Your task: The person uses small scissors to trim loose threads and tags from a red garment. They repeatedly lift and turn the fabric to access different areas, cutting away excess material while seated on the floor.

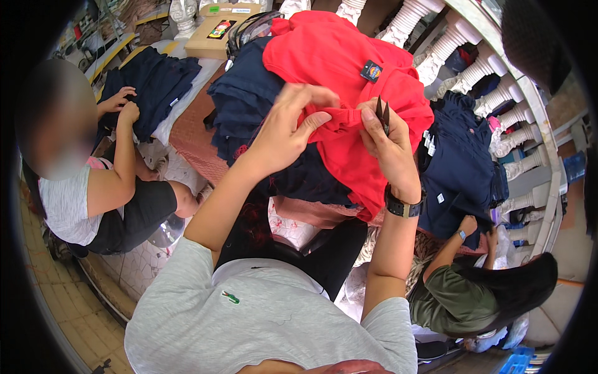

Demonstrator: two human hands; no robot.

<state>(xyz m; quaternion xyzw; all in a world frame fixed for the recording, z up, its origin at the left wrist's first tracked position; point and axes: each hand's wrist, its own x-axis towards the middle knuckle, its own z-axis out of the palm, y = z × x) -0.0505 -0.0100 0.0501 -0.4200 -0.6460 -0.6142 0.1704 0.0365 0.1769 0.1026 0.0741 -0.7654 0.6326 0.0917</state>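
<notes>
A red garment (336,56) lies heaped over a pile of dark navy garments (246,93) in front of me, with a small dark label patch on it. My left hand (296,124) is closed on a gathered edge of the red garment, its fingers partly smeared by motion. To its right, my right hand (389,140) pinches the same edge, so a short stretch of cloth runs between the two hands. Also in my right hand is a pair of dark thread snips (383,114), its pointed blades sticking up past the fingers.
At left, a co-worker (75,187) handles navy cloth (152,84) on a table. Another co-worker (473,293) sits at right by more navy garments (458,149). White balusters (517,115) line the right side. A cardboard box (218,37) stands behind the pile.
</notes>
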